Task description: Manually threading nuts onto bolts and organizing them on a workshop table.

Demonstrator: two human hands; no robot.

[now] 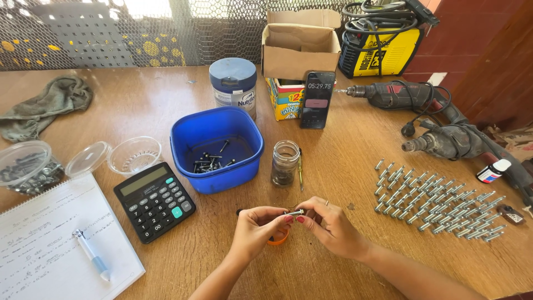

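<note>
Bolt point(294, 212), small and silvery, held level between the fingertips of both hands above the wooden bench point(344, 166), near its front edge. Largest items: yellow welder point(377, 53) and cardboard box point(300, 47) at the back; two drills point(433, 119) at right; notebook point(50, 244) with pen point(91, 254) at lower left. Middle: blue tub point(216, 147) holding a few dark screws, black calculator point(155, 201), phone point(317, 100) propped upright, grey rag point(44, 105). Rows of assembled bolts point(438, 203) lie right of the hands. Glass jar point(285, 163) stands just behind them. Left hand point(255, 228) and right hand point(330, 225) each pinch one end of the bolt; an orange ring point(279, 239) shows under the left fingers.
</note>
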